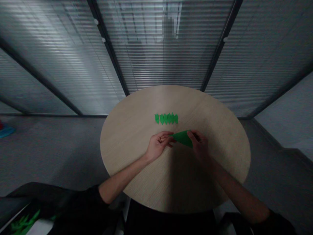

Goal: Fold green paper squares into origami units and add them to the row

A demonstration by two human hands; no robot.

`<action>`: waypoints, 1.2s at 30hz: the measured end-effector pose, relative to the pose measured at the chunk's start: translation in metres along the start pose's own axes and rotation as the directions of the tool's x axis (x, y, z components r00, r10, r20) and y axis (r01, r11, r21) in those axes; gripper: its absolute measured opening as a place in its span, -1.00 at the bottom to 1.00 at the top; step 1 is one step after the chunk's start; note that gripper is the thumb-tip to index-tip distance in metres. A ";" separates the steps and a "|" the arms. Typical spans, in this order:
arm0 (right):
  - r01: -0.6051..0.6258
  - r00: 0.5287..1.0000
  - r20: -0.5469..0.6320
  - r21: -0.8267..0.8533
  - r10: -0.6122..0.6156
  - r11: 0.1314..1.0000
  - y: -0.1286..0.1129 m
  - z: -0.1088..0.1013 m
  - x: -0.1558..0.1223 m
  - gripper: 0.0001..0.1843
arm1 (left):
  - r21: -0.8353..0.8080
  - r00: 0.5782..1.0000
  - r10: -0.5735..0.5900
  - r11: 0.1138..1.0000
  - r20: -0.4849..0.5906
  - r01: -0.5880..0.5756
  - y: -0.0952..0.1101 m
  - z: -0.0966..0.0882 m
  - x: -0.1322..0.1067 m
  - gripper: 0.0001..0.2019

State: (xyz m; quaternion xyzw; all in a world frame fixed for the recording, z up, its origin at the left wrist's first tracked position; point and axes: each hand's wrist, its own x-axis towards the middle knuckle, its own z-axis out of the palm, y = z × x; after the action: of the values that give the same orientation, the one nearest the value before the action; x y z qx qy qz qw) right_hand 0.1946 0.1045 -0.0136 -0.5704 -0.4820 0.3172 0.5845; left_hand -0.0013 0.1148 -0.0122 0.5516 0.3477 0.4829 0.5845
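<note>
As a folded green paper [183, 138] was pinched by the left hand [157, 146] and right hand [199, 146], a green row [166, 118] was seen beyond.

Paper pieces [166, 118] on round table [207, 111]

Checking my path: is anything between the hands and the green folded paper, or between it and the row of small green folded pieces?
Nothing. The left hand and right hand hold the green folded paper; only the round wooden tabletop separates it from the row of green pieces.
</note>
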 end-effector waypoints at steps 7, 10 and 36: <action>0.011 1.000 -0.003 0.002 -0.011 1.000 -0.002 0.000 -0.001 -0.63 | -0.082 1.000 0.006 0.997 -0.031 -0.009 -0.002 0.001 0.000 -0.70; 0.012 1.000 -0.008 0.016 -0.012 1.000 -0.001 0.001 -0.001 -0.63 | -0.105 0.999 -0.007 0.994 -0.053 0.002 -0.001 0.001 0.000 -0.67; -0.071 0.983 0.169 0.006 0.069 0.997 -0.004 -0.001 -0.004 -0.59 | -0.136 0.986 -0.165 0.977 0.024 0.167 -0.006 -0.002 0.004 -0.72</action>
State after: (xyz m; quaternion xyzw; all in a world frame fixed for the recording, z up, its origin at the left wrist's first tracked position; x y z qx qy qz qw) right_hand 0.1931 0.1001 -0.0101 -0.5546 -0.5075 0.3878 0.5334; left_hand -0.0008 0.1193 -0.0178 0.4822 0.3548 0.4517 0.6615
